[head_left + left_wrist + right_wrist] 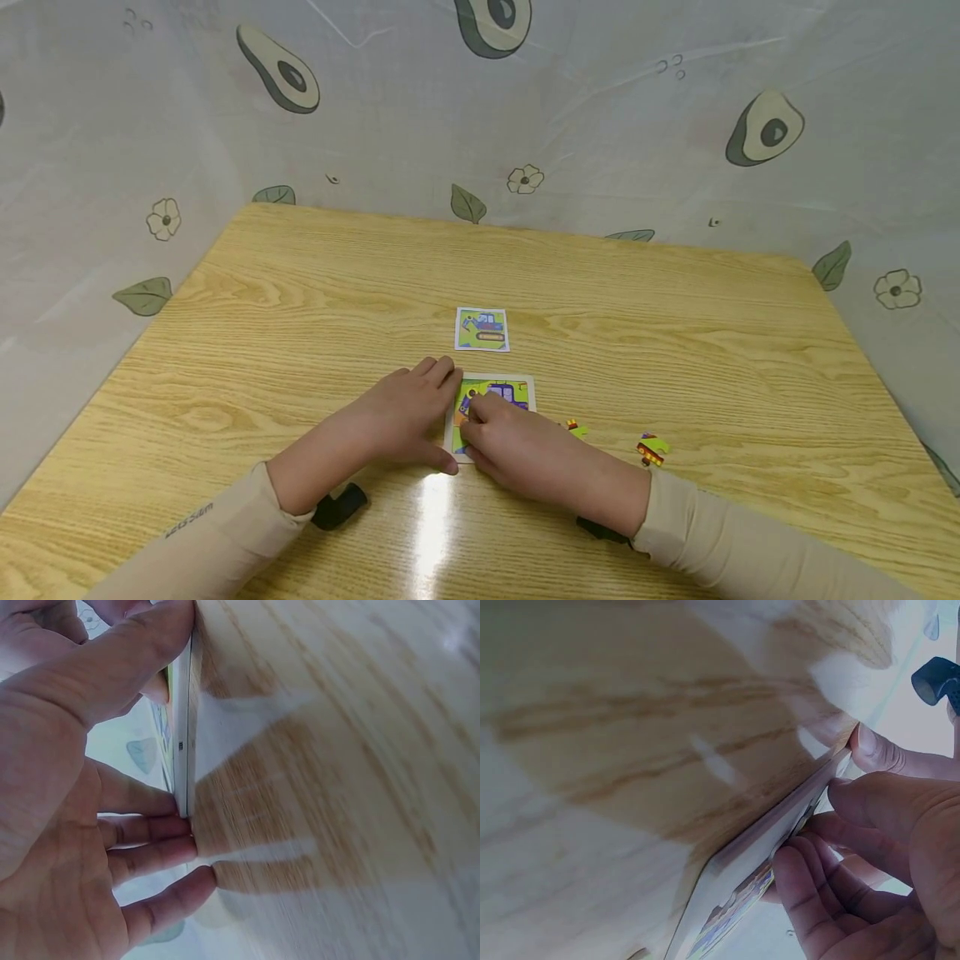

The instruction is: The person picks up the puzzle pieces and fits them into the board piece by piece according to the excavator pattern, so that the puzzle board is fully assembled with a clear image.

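A small white-framed jigsaw puzzle board (529, 383) with a purple vehicle on a green ground lies flat on the table. My left hand (397, 412) steadies its left side, fingertips near the far corner and thumb by the near one. In the left wrist view those fingertips (199, 877) stand along the board's edge. Bent over the left part of the picture, my right hand (525, 446) has thumb and fingers together on a puzzle piece, mostly hidden beneath them. The right wrist view shows its curled fingers (802, 877) against the board's face (750, 844).
Beyond the board lies a square picture card (482, 330) of a digger. To the right are a loose puzzle piece (652, 448) and another piece (576, 428), partly behind my right wrist. A curtain (390, 108) printed with avocados hangs behind the wooden table (300, 292).
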The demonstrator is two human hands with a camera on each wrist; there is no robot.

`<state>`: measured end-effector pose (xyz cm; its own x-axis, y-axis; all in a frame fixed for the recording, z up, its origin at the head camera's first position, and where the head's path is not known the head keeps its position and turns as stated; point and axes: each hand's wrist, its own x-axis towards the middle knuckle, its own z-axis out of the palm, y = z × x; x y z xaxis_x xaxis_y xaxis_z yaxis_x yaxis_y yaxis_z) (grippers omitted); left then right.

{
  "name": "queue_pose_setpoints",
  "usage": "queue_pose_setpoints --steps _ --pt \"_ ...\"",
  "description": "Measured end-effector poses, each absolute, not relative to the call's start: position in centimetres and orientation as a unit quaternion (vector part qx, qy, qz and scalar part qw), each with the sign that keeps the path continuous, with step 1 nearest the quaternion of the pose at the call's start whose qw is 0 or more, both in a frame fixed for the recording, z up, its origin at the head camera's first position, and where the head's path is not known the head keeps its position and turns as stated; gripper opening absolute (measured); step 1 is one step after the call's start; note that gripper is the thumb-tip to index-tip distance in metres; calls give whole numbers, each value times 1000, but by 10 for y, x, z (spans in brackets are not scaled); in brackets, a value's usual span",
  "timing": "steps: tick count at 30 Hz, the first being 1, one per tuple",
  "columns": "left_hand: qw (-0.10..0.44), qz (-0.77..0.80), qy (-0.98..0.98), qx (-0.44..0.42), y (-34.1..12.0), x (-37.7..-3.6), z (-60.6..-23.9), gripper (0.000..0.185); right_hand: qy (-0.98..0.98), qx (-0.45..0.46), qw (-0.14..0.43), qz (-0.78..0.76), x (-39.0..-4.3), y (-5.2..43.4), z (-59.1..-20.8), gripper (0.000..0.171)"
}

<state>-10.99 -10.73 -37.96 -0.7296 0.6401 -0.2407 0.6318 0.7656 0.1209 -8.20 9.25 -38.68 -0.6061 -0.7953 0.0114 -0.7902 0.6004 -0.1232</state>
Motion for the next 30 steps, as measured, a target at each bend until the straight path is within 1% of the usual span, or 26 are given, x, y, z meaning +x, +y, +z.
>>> queue_pose_setpoints --steps 3,6,9,12,22,30 --pt "136 14 930 342 -108 -110 -379 110 894 -443 29 -66 -83 92 -386 10" --pt "132 15 929 346 -108 -110 -379 108 894 -432 64 -98 -86 92 -384 9" --pt "130 17 928 348 -108 -111 -379 106 894 -417 102 -130 -91 92 -381 12" --pt "132 17 928 347 -109 -111 -380 108 891 -414 120 -140 -93 90 -380 12" --pt "127 11 928 350 -109 -111 -381 110 892 -415 119 -131 -93 89 -378 9" --pt "126 9 928 350 -109 -111 -380 109 895 -415 100 -130 -90 90 -381 9"
